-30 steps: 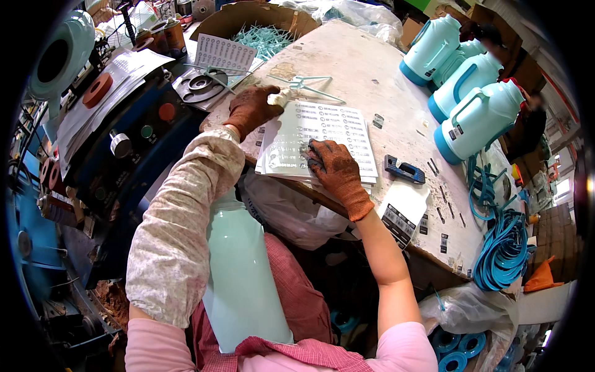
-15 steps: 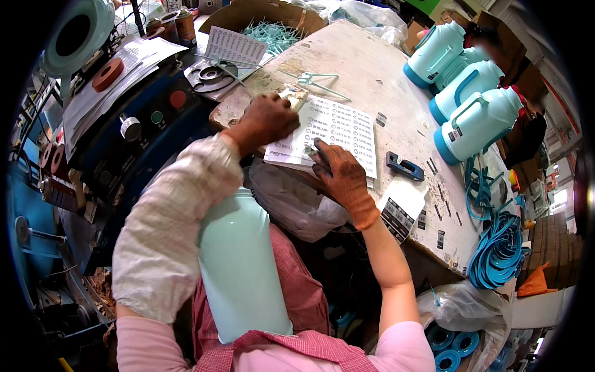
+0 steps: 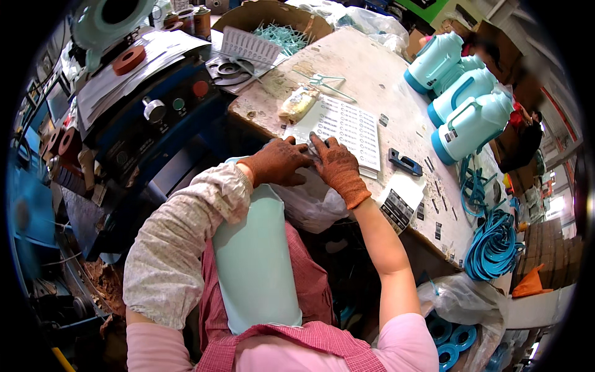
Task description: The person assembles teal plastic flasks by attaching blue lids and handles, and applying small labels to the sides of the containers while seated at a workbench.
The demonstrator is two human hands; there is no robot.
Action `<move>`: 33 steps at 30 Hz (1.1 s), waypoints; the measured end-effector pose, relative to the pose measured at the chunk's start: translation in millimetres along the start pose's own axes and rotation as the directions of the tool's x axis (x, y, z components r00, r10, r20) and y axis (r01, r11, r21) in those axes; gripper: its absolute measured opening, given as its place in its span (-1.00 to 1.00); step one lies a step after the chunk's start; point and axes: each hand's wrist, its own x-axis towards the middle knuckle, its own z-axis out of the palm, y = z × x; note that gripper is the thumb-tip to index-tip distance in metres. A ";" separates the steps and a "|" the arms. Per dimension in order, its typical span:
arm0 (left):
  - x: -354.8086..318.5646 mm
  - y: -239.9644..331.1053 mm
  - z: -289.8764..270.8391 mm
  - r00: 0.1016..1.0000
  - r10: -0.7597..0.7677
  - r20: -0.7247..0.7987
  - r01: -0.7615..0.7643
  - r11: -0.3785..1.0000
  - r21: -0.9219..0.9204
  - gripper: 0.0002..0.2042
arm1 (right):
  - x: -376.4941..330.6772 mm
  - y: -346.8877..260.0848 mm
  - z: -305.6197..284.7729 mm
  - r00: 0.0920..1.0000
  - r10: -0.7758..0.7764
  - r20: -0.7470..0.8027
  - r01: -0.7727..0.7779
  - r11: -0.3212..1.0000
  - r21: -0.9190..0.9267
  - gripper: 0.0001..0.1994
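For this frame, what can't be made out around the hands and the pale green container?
- Head view: whatever the left hand and right hand pinch is covered by gloved fingers.
- Top end of the pale green container is hidden under both hands.
- Print on the sticker sheet is too small.
- Container's base is covered by the pink apron.

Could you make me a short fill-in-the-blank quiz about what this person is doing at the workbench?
1. Both hands, left hand and right hand, wear ____ work gloves.
2. The hands meet at the near edge of a white ____ sheet.
3. A pale green bottle body rests on the person's ____.
4. Three jugs with ____ handles stand on the table.

Missing words: brown; label; lap; blue
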 end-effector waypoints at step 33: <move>-226.5 79.7 -1.4 0.977 -0.123 -0.172 0.107 0.989 -0.103 -0.15 | -173.2 -108.6 -47.0 0.895 -0.345 -0.284 0.425 0.851 0.307 -0.58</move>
